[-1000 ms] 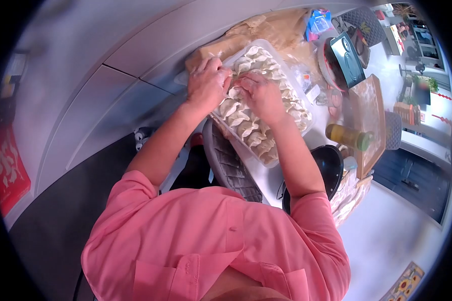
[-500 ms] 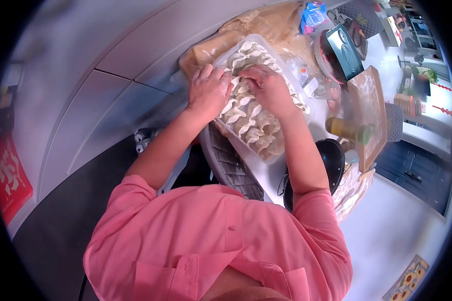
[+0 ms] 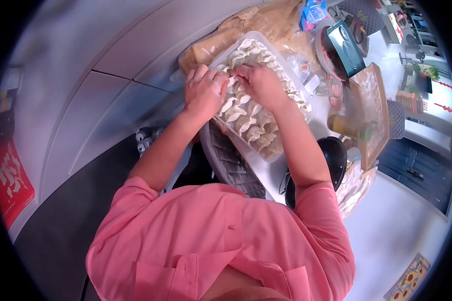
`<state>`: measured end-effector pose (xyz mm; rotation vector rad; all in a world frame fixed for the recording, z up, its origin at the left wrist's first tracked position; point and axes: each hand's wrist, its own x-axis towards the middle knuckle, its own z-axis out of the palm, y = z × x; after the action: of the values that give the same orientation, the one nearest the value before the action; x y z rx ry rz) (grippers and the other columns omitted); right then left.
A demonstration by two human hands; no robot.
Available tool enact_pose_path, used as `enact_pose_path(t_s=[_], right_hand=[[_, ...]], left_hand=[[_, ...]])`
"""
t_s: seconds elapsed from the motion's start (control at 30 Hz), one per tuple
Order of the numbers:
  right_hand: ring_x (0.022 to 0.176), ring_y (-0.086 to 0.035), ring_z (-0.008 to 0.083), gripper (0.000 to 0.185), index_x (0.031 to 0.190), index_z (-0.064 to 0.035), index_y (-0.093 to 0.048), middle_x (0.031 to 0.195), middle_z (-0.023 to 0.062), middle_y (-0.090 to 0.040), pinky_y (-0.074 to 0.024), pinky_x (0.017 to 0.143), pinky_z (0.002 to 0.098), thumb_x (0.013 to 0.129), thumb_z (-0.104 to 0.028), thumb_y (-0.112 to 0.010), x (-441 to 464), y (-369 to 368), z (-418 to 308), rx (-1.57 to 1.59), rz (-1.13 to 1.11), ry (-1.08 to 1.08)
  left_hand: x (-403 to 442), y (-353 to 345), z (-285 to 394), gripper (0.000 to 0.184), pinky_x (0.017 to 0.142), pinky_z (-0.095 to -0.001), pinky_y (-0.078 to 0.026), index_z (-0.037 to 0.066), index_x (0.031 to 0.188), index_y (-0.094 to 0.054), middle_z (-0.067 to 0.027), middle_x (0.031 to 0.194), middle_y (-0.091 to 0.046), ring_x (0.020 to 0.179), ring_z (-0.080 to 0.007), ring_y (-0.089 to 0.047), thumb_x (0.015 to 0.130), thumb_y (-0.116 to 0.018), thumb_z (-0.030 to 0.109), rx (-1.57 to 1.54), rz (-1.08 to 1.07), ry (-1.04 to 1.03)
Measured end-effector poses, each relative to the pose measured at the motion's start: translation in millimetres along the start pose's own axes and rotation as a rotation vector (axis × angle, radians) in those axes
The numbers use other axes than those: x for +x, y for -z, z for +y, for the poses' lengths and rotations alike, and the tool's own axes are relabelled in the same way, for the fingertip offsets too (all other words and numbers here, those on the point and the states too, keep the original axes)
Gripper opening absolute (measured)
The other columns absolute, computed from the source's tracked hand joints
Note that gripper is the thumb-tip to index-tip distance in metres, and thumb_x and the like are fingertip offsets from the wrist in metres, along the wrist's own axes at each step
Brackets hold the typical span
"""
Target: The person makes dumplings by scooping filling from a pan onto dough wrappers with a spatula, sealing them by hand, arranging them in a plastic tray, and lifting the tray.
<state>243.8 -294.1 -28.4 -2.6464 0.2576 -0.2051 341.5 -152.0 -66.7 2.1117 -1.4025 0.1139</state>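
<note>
A clear plastic container (image 3: 272,159) holds rows of pale, pleated dumplings (image 3: 245,120). My left hand (image 3: 206,90) is over the container's left side, its fingers curled inward and dusted with white. My right hand (image 3: 260,84) bends over the rows from the other side, thumb and fingers pinched together. Between the fingertips of both hands a bit of a white dumpling shows; the fingers hide most of it.
Brown paper and plastic wrapping (image 3: 266,22) lie behind the container. To the right are a black pan (image 3: 334,156), a bottle of yellowish liquid (image 3: 349,126), a floury wooden board (image 3: 374,115) and a teal box (image 3: 345,50). A quilted grey chair (image 3: 231,160) stands close to my body.
My right hand has shifted slightly up and left, its fingertips closer to my left hand. My left hand has turned a little and stays near the container's left edge.
</note>
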Motion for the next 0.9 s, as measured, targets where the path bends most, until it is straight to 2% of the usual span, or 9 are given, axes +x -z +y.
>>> enact_pose_path(t_s=[0.17, 0.23, 0.37, 0.43, 0.53, 0.67, 0.73, 0.9], right_hand=[[0.08, -0.061, 0.0275, 0.018, 0.096, -0.0057, -0.064, 0.088, 0.0098, -0.062, -0.0495, 0.071, 0.0345, 0.078, -0.003, -0.061, -14, 15, 10, 0.196, 0.109, -0.083], [0.081, -0.061, 0.0258, 0.019, 0.097, -0.0054, -0.064, 0.089, 0.0097, -0.061, -0.0495, 0.071, 0.0322, 0.078, -0.003, -0.062, -21, 27, 6, 0.214, 0.045, -0.231], [0.081, -0.061, 0.0267, 0.019, 0.096, -0.0065, -0.065, 0.09, 0.0092, -0.061, -0.0496, 0.071, 0.033, 0.077, -0.006, -0.064, -36, 16, 12, 0.213, 0.039, -0.247], [0.079, -0.06, 0.0273, 0.019, 0.094, -0.0078, -0.065, 0.088, 0.0078, -0.062, -0.0496, 0.07, 0.035, 0.075, -0.01, -0.066, -34, 10, 10, -0.035, 0.129, -0.02], [0.079, -0.06, 0.0275, 0.018, 0.091, -0.0089, -0.066, 0.084, 0.0069, -0.062, -0.0494, 0.07, 0.0367, 0.074, -0.013, -0.067, -32, 1, 12, -0.151, 0.099, -0.003], [0.079, -0.06, 0.0265, 0.015, 0.089, -0.0081, -0.066, 0.081, 0.0068, -0.061, -0.0492, 0.069, 0.0361, 0.074, -0.011, -0.067, -31, 2, 9, -0.112, 0.151, -0.074], [0.082, -0.059, 0.0281, 0.011, 0.086, -0.0111, -0.065, 0.085, 0.0076, -0.062, -0.049, 0.071, 0.0381, 0.075, -0.011, -0.063, -31, 12, 6, 0.11, 0.205, -0.132], [0.081, -0.059, 0.0269, 0.012, 0.086, -0.0097, -0.066, 0.084, 0.0068, -0.062, -0.049, 0.069, 0.0365, 0.074, -0.011, -0.065, -32, 5, 11, 0.068, 0.169, -0.123]], left_hand=[[2, 2, 4, 0.009, 0.073, -0.0364, -0.041, 0.011, 0.081, -0.065, -0.002, 0.078, -0.06, 0.082, -0.0219, -0.053, 0.075, -0.065, 0.018, -0.059, 0.035, 0.0], [2, 2, 5, 0.009, 0.073, -0.0362, -0.041, 0.012, 0.082, -0.065, -0.002, 0.078, -0.06, 0.082, -0.0218, -0.053, 0.075, -0.064, 0.018, -0.069, 0.026, 0.007], [3, -4, 6, 0.012, 0.074, -0.0367, -0.041, 0.011, 0.084, -0.066, -0.0019, 0.08, -0.061, 0.083, -0.0219, -0.053, 0.075, -0.065, 0.019, -0.034, 0.008, 0.035], [3, -4, 8, 0.013, 0.074, -0.0368, -0.041, 0.011, 0.085, -0.066, -0.0018, 0.081, -0.062, 0.083, -0.022, -0.053, 0.075, -0.065, 0.02, -0.026, 0.004, 0.042], [4, -4, 9, 0.015, 0.075, -0.0367, -0.041, 0.011, 0.086, -0.066, -0.0021, 0.083, -0.062, 0.084, -0.0221, -0.053, 0.075, -0.065, 0.021, -0.021, -0.007, 0.049], [1, -4, 6, 0.017, 0.076, -0.0372, -0.042, 0.011, 0.088, -0.065, -0.003, 0.085, -0.062, 0.085, -0.023, -0.053, 0.075, -0.065, 0.021, -0.04, 0.023, 0.031], [0, -3, 6, 0.017, 0.076, -0.0376, -0.042, 0.011, 0.088, -0.065, -0.0031, 0.086, -0.061, 0.085, -0.0233, -0.053, 0.075, -0.065, 0.021, -0.055, 0.032, 0.032], [2, 1, 9, 0.018, 0.076, -0.0377, -0.042, 0.012, 0.09, -0.065, -0.0026, 0.086, -0.06, 0.085, -0.0233, -0.053, 0.074, -0.065, 0.021, -0.038, 0.017, 0.054]])
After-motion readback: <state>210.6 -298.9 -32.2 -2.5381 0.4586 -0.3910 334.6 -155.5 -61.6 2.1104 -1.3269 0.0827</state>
